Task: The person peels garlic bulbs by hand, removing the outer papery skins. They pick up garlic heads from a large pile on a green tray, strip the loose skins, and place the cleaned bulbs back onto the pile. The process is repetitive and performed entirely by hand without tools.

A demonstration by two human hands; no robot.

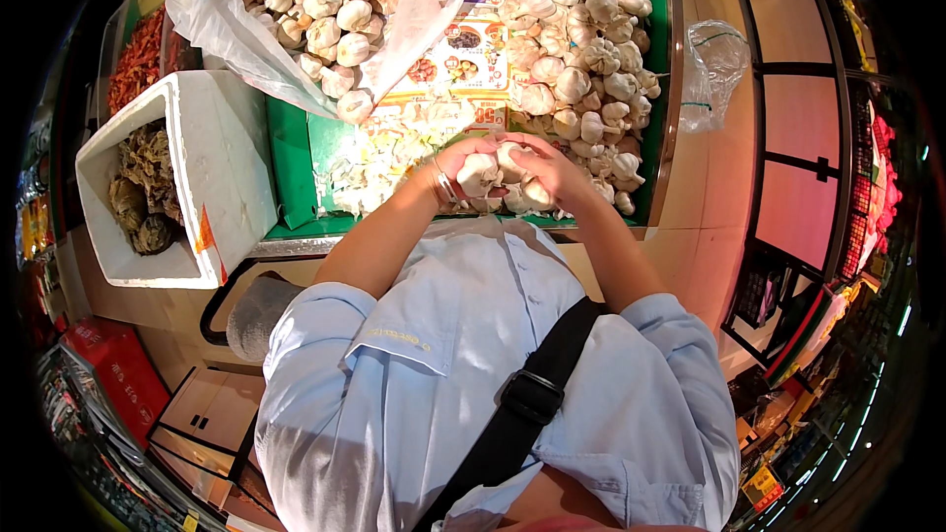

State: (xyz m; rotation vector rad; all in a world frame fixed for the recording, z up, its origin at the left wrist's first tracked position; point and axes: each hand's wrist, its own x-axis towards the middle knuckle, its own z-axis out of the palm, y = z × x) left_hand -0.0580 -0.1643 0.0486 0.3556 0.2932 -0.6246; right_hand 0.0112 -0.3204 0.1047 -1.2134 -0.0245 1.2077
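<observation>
Nearest the lens I logged a pale blue shirt (463, 355) crossed by a black shoulder strap (522, 404), both forearms rising from it to the display.

Item one: garlic bulbs (503, 175), a small clutch of them, gathered between both hands just above the near edge of the green bin (296, 167). Left hand (471, 166): fingers curled closed around at least one bulb, a thin bracelet at the wrist. Right hand (552, 172): fingers likewise wrapped over the bulbs, pressing them against the left, presumably so that several could be held at once without spilling.

Item two: loose garlic heap (581, 59), filling the right part of the bin, just beyond the hands and within easy reach.

Item three: papery garlic skins (379, 163), drifted at the near left of the bin beside the left hand.

Item four: clear plastic bag (315, 10) of further garlic, slumped open at the bin's far left; a printed card (458, 64) lay partly under it.

Item five: white foam box (212, 172) to the left, apart from the bin, holding dark dried goods; red dried chillies (138, 59) behind it.

Item six: an empty thin bag (711, 69) at the bin's right rim.
</observation>
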